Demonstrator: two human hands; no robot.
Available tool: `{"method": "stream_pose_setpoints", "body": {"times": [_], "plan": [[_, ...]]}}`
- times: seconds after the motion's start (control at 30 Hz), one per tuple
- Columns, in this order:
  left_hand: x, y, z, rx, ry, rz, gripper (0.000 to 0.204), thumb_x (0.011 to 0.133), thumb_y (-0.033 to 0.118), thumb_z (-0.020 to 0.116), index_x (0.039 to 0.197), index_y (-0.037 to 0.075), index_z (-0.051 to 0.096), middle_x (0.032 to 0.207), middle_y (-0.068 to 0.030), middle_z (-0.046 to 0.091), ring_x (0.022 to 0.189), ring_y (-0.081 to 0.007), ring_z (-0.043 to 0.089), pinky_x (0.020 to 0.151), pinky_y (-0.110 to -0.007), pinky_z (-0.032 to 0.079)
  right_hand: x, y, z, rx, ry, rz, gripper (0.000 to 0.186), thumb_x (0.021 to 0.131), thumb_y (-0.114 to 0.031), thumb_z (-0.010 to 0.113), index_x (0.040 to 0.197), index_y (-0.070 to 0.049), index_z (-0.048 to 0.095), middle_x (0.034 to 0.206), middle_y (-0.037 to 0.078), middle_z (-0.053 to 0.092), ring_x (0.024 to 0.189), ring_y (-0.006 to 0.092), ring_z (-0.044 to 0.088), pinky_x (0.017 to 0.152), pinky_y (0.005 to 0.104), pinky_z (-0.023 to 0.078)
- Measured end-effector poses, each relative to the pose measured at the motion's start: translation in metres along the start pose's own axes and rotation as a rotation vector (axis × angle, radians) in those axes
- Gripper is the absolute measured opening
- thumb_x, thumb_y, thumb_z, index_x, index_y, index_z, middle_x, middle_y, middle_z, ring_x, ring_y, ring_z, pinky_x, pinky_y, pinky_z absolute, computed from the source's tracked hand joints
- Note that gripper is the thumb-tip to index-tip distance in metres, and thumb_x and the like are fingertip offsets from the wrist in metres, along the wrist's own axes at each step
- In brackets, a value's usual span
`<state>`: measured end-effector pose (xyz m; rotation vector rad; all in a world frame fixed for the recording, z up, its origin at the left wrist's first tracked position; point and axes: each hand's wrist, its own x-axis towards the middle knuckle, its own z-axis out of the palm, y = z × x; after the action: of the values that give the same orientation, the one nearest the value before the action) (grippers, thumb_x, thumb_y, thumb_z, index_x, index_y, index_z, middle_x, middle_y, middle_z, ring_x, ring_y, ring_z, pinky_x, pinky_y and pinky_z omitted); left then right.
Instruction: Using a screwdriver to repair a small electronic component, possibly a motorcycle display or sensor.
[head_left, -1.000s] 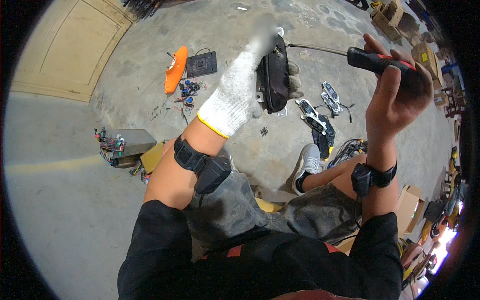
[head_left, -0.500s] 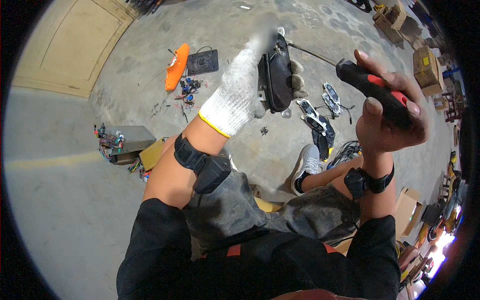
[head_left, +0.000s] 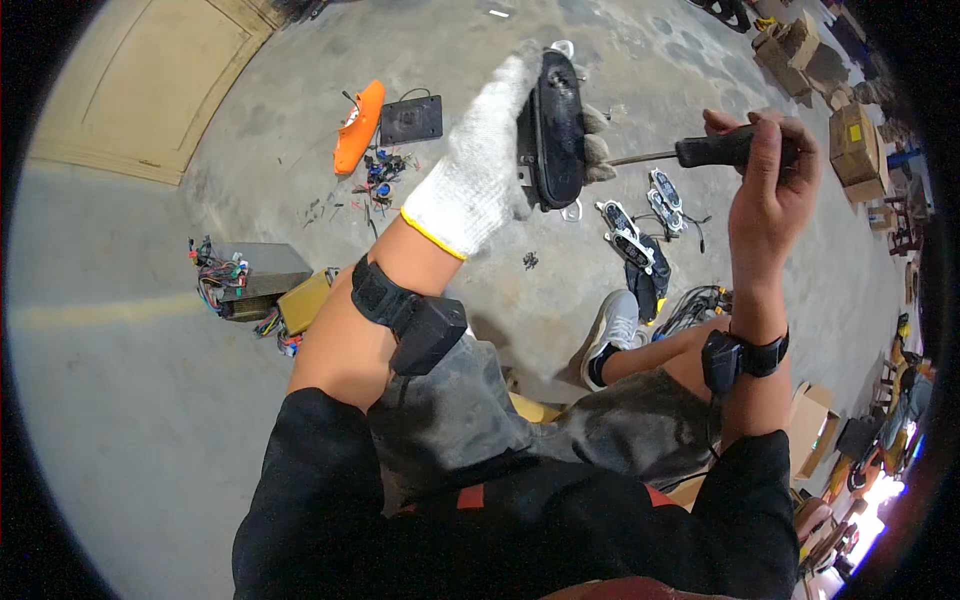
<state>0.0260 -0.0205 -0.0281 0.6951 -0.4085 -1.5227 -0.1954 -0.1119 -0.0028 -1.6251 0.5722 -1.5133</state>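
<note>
Gloved left hand (head_left: pixel 482 140) gripping black oblong housing (head_left: pixel 562 135); bare right hand (head_left: pixel 775 190) closed on screwdriver (head_left: pixel 712 151).
Left wraps the housing from its left side, fingers showing past the right edge, so the long front face stays uncovered, probably for tool access and to brace it. Screwdriver handle sits in right fist, shaft roughly level, pointing left; tip ends by the gloved fingers, contact can't tell. Housing is ahead of the person, looks held above the floor (head_left: pixel 500 310). Just right on the floor: white-framed oval modules (head_left: pixel 627 238), within easy reach. Left: orange shell (head_left: pixel 358 127), black square plate (head_left: pixel 411 120), loose wiring (head_left: pixel 380 180), likely parked out of the way.
</note>
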Motion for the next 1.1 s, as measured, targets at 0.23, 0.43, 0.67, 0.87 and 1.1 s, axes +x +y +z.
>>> {"method": "stream_pose_setpoints", "body": {"times": [0.23, 0.43, 0.67, 0.87, 1.1], "plan": [[-0.001, -0.001, -0.005, -0.254, -0.015, -0.128, 0.059, 0.096, 0.056, 0.051, 0.118, 0.001, 0.058, 0.094, -0.0233, 0.067, 0.077, -0.0365, 0.070, 0.078, -0.058, 0.058, 0.014, -0.010, -0.012, 0.007, 0.215, -0.014, 0.025, 0.103, -0.022, 0.052, 0.112, 0.002, 0.047, 0.099, 0.025, 0.067, 0.099, 0.0366, 0.069, 0.084, 0.0386, 0.059], [-0.003, -0.006, 0.002, -0.284, -0.034, -0.134, 0.058, 0.096, 0.056, 0.051, 0.114, 0.002, 0.058, 0.094, -0.0227, 0.067, 0.075, -0.0354, 0.070, 0.076, -0.058, 0.059, 0.014, -0.013, -0.013, 0.095, 0.242, -0.100, 0.030, 0.104, -0.026, 0.050, 0.115, 0.002, 0.046, 0.111, 0.023, 0.063, 0.103, 0.0407, 0.067, 0.087, 0.0424, 0.059], [-0.004, -0.009, 0.009, -0.223, -0.002, -0.143, 0.057, 0.097, 0.055, 0.051, 0.114, 0.001, 0.058, 0.095, -0.0241, 0.067, 0.075, -0.0354, 0.070, 0.076, -0.059, 0.059, 0.014, -0.008, -0.020, 0.067, 0.197, -0.114, 0.031, 0.103, -0.026, 0.050, 0.117, 0.001, 0.044, 0.112, 0.020, 0.061, 0.102, 0.0423, 0.067, 0.087, 0.0453, 0.060], [-0.004, -0.009, 0.008, -0.190, 0.003, -0.147, 0.059, 0.097, 0.055, 0.050, 0.115, 0.000, 0.058, 0.096, -0.0247, 0.067, 0.077, -0.0366, 0.071, 0.077, -0.059, 0.059, 0.014, -0.006, -0.021, 0.074, 0.187, -0.123, 0.030, 0.103, -0.025, 0.051, 0.118, 0.000, 0.042, 0.113, 0.020, 0.061, 0.101, 0.0421, 0.067, 0.086, 0.0450, 0.061], [-0.004, -0.011, 0.008, -0.132, -0.018, -0.116, 0.056, 0.100, 0.055, 0.042, 0.114, 0.003, 0.055, 0.092, -0.0224, 0.066, 0.074, -0.0342, 0.069, 0.072, -0.053, 0.060, 0.014, -0.004, -0.020, 0.076, 0.165, -0.205, 0.030, 0.103, -0.025, 0.052, 0.116, 0.000, 0.043, 0.113, 0.020, 0.061, 0.102, 0.0438, 0.067, 0.086, 0.0461, 0.060]]}}
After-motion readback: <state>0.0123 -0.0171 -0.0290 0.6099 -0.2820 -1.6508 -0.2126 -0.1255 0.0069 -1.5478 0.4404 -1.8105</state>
